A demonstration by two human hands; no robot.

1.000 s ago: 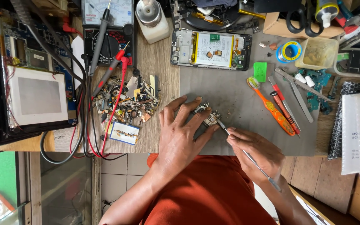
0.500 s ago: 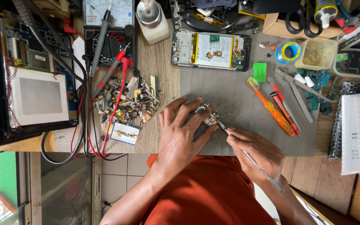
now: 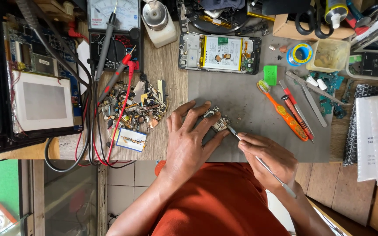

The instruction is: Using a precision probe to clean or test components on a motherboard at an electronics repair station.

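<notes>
Orange cloth fills the lower centre of the frame. Just above it, the right hand pinches a thin metal tool, its tip touching the small circuit board. The left hand lies flat with fingers spread, fingertips pinning that board to the grey mat at frame centre. Left of the hands sits a scrap pile. Further up lies an opened phone; an orange toothbrush lies right.
</notes>
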